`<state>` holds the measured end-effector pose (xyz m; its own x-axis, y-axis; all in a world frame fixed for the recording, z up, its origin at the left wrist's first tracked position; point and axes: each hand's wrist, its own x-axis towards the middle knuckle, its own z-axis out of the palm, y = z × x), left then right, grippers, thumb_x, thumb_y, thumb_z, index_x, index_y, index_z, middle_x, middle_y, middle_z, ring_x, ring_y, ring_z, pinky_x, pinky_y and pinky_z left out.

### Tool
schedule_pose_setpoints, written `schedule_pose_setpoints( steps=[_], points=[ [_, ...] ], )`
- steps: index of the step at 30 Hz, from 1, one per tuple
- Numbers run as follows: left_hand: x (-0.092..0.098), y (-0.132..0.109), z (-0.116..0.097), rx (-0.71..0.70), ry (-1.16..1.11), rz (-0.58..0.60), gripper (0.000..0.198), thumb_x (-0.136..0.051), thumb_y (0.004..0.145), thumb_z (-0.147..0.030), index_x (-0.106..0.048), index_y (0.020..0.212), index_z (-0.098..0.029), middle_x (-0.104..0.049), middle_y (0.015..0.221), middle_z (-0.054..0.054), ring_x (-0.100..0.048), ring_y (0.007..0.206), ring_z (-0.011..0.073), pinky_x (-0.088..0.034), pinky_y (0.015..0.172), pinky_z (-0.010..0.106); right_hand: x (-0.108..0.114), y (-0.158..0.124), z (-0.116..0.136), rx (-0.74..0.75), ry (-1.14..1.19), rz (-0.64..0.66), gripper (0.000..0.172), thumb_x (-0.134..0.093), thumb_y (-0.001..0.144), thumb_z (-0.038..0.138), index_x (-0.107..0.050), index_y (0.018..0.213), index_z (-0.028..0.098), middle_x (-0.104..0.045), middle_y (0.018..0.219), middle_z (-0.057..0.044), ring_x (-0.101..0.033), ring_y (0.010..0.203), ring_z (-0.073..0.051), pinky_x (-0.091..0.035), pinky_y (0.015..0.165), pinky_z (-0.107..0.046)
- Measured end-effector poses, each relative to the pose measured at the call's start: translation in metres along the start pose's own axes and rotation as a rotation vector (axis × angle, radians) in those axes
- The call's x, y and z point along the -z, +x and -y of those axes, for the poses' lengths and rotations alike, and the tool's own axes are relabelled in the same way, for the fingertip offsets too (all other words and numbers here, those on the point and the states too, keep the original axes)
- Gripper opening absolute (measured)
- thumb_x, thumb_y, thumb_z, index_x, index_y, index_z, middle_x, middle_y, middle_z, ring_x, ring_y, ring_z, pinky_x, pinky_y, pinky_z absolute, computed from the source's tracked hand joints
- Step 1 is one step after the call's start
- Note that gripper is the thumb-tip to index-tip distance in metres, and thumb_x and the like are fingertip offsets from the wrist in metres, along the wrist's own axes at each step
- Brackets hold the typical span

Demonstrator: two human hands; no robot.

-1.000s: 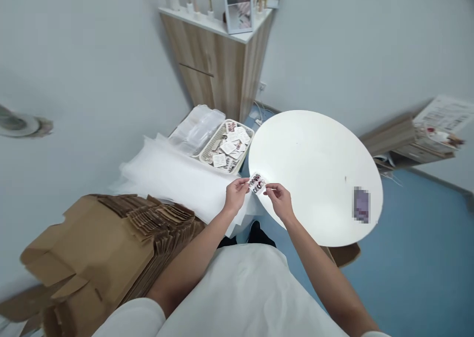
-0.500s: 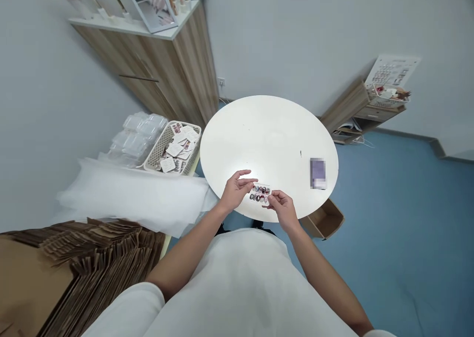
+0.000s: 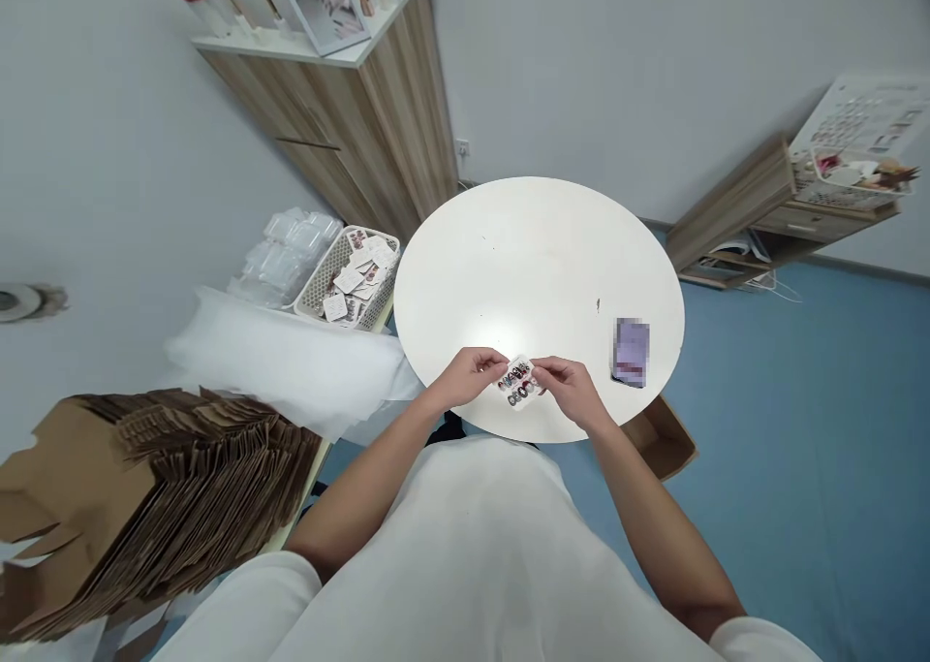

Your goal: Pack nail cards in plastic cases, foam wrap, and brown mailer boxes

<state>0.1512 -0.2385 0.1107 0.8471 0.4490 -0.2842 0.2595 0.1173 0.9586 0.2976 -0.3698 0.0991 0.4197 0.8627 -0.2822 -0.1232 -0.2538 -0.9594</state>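
Note:
Between my two hands is a small white card of press-on nails (image 3: 518, 383), tilted, with two rows of dark, red and patterned nails facing up. My left hand (image 3: 469, 375) pinches its upper left edge with thumb and fingers. On the other side my right hand (image 3: 571, 389) grips the right edge, thumb on top. Both hands are over the near edge of the round white table (image 3: 538, 245).
A purplish, blurred-out phone-like object (image 3: 631, 352) lies at the table's right. Left of the table are a white basket of nail cards (image 3: 309, 299), clear plastic boxes (image 3: 287, 250), white packing sheets (image 3: 283, 347) and folded cardboard (image 3: 225, 478). An open carton (image 3: 661, 437) stands on the floor.
The card has turned from level to tilted. My left fingers, earlier spread, have closed on its edge, and my right hand has moved up along its side. The view has shifted slightly.

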Motion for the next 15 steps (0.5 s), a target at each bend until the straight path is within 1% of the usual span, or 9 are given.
schedule_pose_setpoints(
  steps=[1,3,5,7,9,12,14,15],
  points=[
    [0.002,-0.001,-0.001,0.015,0.004,0.036,0.022,-0.058,0.074,-0.035,-0.063,0.080,-0.015,-0.062,0.073,0.004,-0.056,0.068,0.0130,-0.044,0.065,0.025,0.000,0.004,0.003,0.010,-0.018,0.001,0.027,-0.062,0.069,0.041,-0.068,0.085,0.020,-0.066,0.078,-0.004,-0.058,0.070,-0.016,-0.048,0.060,-0.030],
    [0.006,-0.004,0.000,0.049,0.002,0.076,0.019,-0.060,0.073,-0.034,-0.061,0.075,-0.015,-0.059,0.066,0.002,-0.055,0.064,0.0121,-0.043,0.063,0.025,-0.002,0.010,0.006,0.025,-0.023,-0.040,0.029,-0.065,0.067,0.041,-0.068,0.086,0.019,-0.064,0.072,-0.003,-0.057,0.066,-0.015,-0.047,0.061,-0.030],
    [0.009,-0.006,0.002,0.066,-0.025,0.094,0.018,-0.061,0.072,-0.033,-0.058,0.073,-0.016,-0.058,0.064,0.001,-0.054,0.062,0.0110,-0.043,0.063,0.025,-0.006,0.015,0.009,0.032,-0.003,-0.073,0.031,-0.067,0.066,0.040,-0.066,0.088,0.019,-0.061,0.065,-0.001,-0.054,0.062,-0.013,-0.046,0.060,-0.029],
    [0.012,-0.008,0.004,0.065,-0.065,0.085,0.018,-0.061,0.071,-0.033,-0.057,0.072,-0.016,-0.057,0.065,0.001,-0.054,0.061,0.0102,-0.043,0.063,0.024,-0.011,0.017,0.011,0.039,0.018,-0.089,0.032,-0.066,0.066,0.040,-0.064,0.091,0.019,-0.059,0.064,0.000,-0.054,0.061,-0.012,-0.046,0.061,-0.029],
    [0.015,-0.008,0.005,0.064,-0.096,0.046,0.019,-0.061,0.070,-0.034,-0.056,0.071,-0.016,-0.056,0.066,0.000,-0.053,0.061,0.0097,-0.042,0.062,0.024,-0.015,0.018,0.013,0.046,0.041,-0.107,0.036,-0.064,0.069,0.042,-0.062,0.097,0.020,-0.061,0.070,-0.001,-0.055,0.066,-0.013,-0.047,0.065,-0.031],
    [0.019,-0.007,0.005,0.067,-0.100,0.001,0.020,-0.062,0.069,-0.035,-0.054,0.069,-0.016,-0.054,0.061,-0.001,-0.052,0.058,0.0093,-0.041,0.059,0.023,-0.017,0.013,0.013,0.038,0.075,-0.118,0.041,-0.058,0.073,0.046,-0.056,0.106,0.022,-0.061,0.088,-0.004,-0.057,0.075,-0.014,-0.049,0.070,-0.033],
    [0.020,-0.006,0.006,0.060,-0.093,-0.013,0.020,-0.061,0.070,-0.035,-0.054,0.069,-0.016,-0.053,0.058,-0.002,-0.051,0.057,0.0090,-0.041,0.059,0.022,-0.018,0.007,0.010,0.009,0.105,-0.123,0.042,-0.054,0.075,0.050,-0.054,0.107,0.023,-0.060,0.095,-0.005,-0.057,0.077,-0.014,-0.049,0.072,-0.033],
    [0.019,-0.006,0.006,0.054,-0.094,-0.018,0.020,-0.061,0.070,-0.035,-0.053,0.069,-0.016,-0.053,0.058,-0.002,-0.050,0.056,0.0089,-0.041,0.058,0.022,-0.019,0.004,0.007,-0.007,0.130,-0.126,0.042,-0.052,0.075,0.051,-0.054,0.106,0.023,-0.059,0.095,-0.006,-0.058,0.077,-0.014,-0.049,0.071,-0.033]
  ],
)
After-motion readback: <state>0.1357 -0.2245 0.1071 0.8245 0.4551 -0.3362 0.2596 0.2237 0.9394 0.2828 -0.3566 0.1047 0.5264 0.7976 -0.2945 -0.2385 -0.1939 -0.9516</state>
